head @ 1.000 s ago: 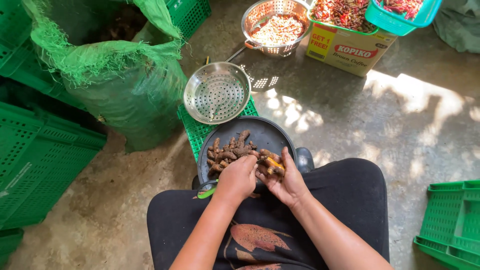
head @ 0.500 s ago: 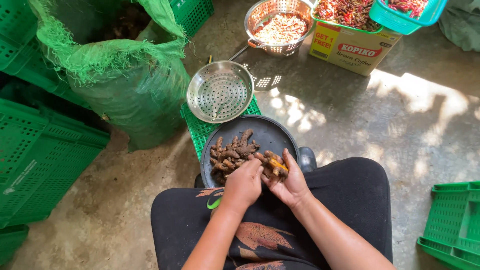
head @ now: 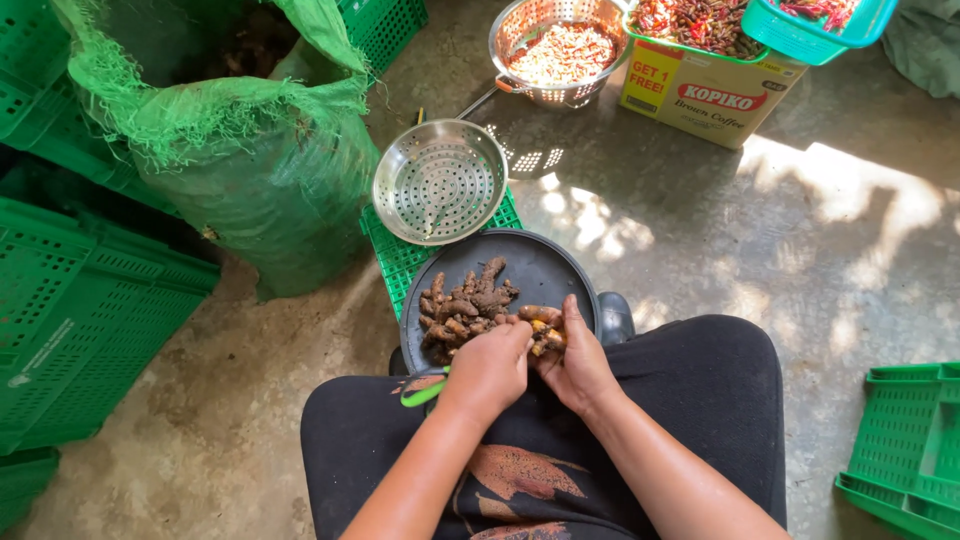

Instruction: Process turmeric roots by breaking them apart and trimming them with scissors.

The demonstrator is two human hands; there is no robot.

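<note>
Peeling roots over a dark tray

A brown root (head: 541, 323) with orange cut flesh is gripped in the right hand (head: 578, 362) above the dark round tray (head: 545, 270). A green-handled tool (head: 424, 391), probably a peeler, is clasped in the closed left hand (head: 490, 367). More roots (head: 466, 305) are piled on the tray.

Both forearms reach forward over the lap; the left hand (head: 490, 368) is curled closed, knuckles up, touching the right hand (head: 577, 362), fingers bent.
</note>
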